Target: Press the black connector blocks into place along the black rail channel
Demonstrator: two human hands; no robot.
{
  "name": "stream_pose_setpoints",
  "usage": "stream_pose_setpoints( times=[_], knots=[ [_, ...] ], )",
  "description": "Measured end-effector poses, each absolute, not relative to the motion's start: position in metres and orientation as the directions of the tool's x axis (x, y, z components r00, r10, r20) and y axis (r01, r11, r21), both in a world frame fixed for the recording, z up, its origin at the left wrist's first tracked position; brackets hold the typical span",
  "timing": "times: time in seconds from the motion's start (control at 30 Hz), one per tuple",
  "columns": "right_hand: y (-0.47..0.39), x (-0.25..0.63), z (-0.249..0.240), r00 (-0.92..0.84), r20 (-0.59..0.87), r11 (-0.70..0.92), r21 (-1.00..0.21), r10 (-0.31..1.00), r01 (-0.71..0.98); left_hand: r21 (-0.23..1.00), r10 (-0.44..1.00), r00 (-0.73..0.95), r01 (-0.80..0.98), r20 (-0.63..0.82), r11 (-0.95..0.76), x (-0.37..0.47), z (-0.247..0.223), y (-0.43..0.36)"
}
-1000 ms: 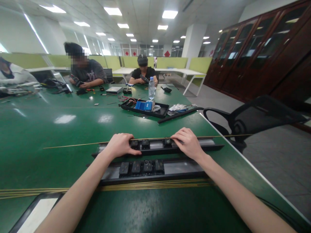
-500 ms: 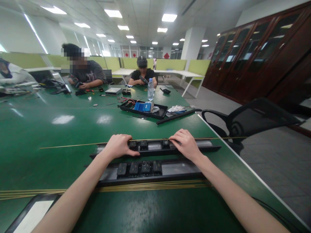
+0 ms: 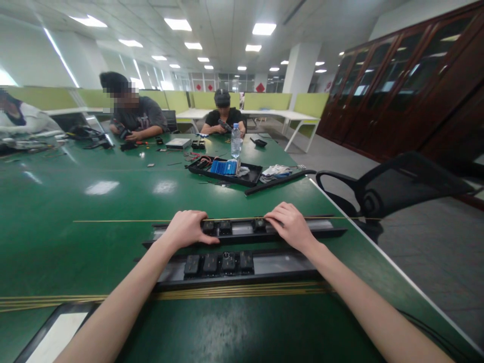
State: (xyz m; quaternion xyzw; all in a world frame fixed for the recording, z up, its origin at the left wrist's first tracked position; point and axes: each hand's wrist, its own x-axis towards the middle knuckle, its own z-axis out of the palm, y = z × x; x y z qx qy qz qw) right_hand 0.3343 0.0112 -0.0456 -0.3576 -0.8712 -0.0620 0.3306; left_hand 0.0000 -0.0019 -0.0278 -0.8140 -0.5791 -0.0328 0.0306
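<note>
A long thin brass-coloured rod (image 3: 124,221) lies crosswise above the far edge of a black channel strip (image 3: 242,240). My right hand (image 3: 289,224) pinches the rod between thumb and fingertips, right of a small black block (image 3: 259,224) in the channel. Across the left part of the same strip, my left hand (image 3: 189,229) grips it, thumb along the near wall and fingers at the far side by the rod. Two more black blocks (image 3: 225,227) sit beside that hand. Closer to me lies a second channel strip (image 3: 283,263) with several black blocks (image 3: 209,263) in a row.
Several brass rods (image 3: 234,291) lie along the near side. A white-and-black flat object (image 3: 56,333) is at lower left. Farther off are a black tray (image 3: 249,176), a bottle (image 3: 235,141), gloves (image 3: 277,172) and a black bar (image 3: 278,182). Co-workers sit beyond; a chair (image 3: 397,186) stands right.
The rod's left end has risen and shifted right, so the rod lies more level. Both hands keep their hold. The whole view has shifted slightly.
</note>
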Motion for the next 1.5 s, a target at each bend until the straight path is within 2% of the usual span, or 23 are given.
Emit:
stream_pose_setpoints(
  times=[1.03, 1.23, 1.5],
  knots=[
    [0.011, 0.335, -0.047, -0.533, 0.585, 0.718, -0.127, 0.611, 0.684, -0.029, 0.938, 0.337, 0.942, 0.086, -0.336, -0.001, -0.029, -0.001],
    [0.013, 0.339, -0.045, -0.518, 0.58, 0.712, -0.162, 0.628, 0.683, -0.017, 0.929, 0.355, 0.935, 0.1, -0.356, -0.002, -0.03, 0.001],
    [0.018, 0.346, -0.041, -0.476, 0.535, 0.676, -0.27, 0.698, 0.686, -0.003, 0.927, 0.359, 0.933, 0.107, -0.361, -0.002, -0.031, 0.001]
  ],
)
